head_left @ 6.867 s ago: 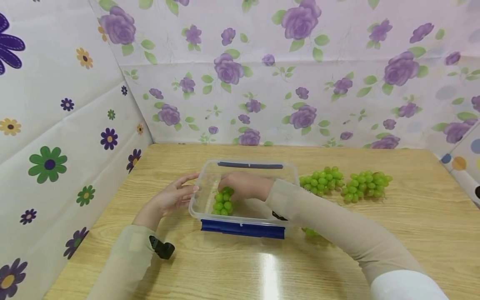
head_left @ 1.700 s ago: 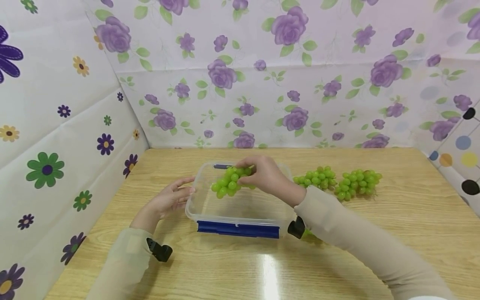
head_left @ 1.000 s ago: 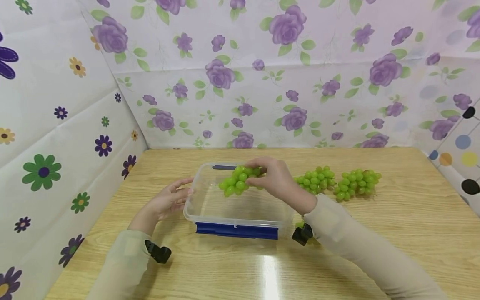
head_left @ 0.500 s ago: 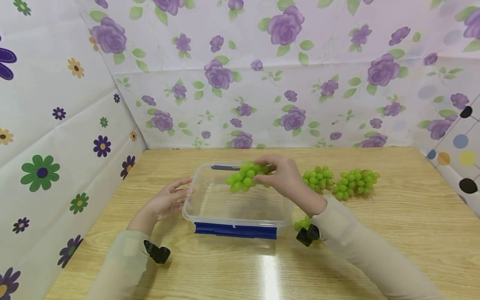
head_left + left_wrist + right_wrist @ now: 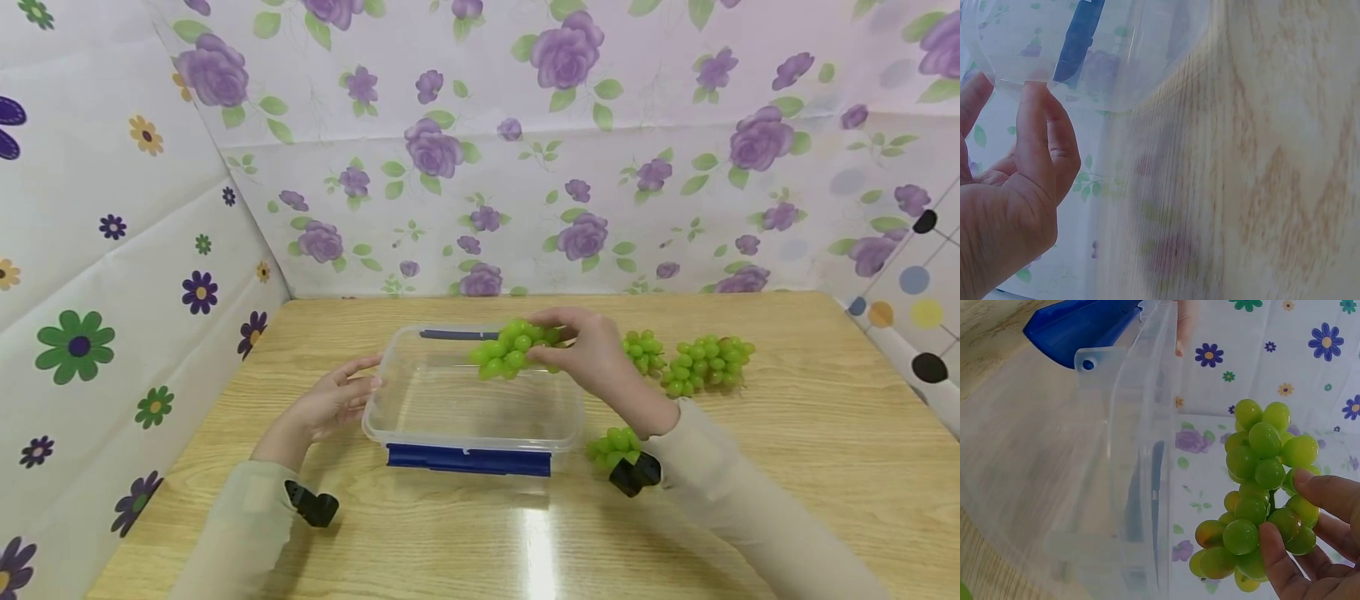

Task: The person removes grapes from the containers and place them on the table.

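The right hand (image 5: pixel 592 354) pinches a bunch of green grapes (image 5: pixel 510 350) between thumb and fingers, held up over the back right part of a clear plastic container (image 5: pixel 457 417). In the right wrist view the thumb and fingertips press into the middle of the green grapes (image 5: pixel 1260 487), and several berries hang below. The left hand (image 5: pixel 330 407), fingers mostly extended, touches the container's left side. From the left wrist view, fingertips of the left hand (image 5: pixel 1029 162) meet the translucent wall near a blue latch (image 5: pixel 1079 44).
Two more bunches lie at the back right, the nearer grapes (image 5: pixel 643 352) partly behind the right hand and the farther grapes (image 5: pixel 708 365) beside them. Another grape bunch (image 5: pixel 611 446) sits right of the container, partly covered by the black wrist camera (image 5: pixel 636 473). Flowered cloth (image 5: pixel 487 167) walls the table's back.
The right hand lifted the grapes from inside the container and has since carried them to the right above it. The left hand stayed at the container's left side.
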A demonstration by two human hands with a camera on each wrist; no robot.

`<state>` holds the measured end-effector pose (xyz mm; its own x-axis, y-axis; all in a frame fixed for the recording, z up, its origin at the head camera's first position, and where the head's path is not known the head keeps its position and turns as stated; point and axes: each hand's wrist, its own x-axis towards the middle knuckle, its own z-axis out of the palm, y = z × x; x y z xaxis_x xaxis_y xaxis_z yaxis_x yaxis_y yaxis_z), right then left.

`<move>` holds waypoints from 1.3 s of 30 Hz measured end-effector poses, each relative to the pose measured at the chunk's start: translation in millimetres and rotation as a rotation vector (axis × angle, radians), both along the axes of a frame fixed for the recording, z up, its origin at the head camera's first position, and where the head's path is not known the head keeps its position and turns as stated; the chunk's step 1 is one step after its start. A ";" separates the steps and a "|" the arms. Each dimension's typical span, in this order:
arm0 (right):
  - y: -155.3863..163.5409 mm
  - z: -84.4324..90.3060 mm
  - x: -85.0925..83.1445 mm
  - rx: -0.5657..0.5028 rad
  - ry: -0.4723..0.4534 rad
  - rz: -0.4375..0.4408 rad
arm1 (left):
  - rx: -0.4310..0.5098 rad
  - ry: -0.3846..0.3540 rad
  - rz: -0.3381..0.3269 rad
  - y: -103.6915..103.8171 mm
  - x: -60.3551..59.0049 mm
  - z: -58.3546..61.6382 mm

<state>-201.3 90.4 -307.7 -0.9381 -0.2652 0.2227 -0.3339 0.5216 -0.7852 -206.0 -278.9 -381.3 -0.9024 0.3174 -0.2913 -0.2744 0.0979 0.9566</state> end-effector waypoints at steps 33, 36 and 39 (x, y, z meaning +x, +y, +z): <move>60.2 -22.9 19.9 0.076 0.049 -0.114 | -0.009 0.015 -0.024 1.6 0.0 4.0; 63.3 -25.6 22.3 0.069 0.051 -0.120 | -0.010 0.013 -0.026 1.4 0.8 4.6; 66.1 -27.5 24.2 0.055 0.047 -0.123 | -0.013 0.013 -0.027 0.8 1.5 4.1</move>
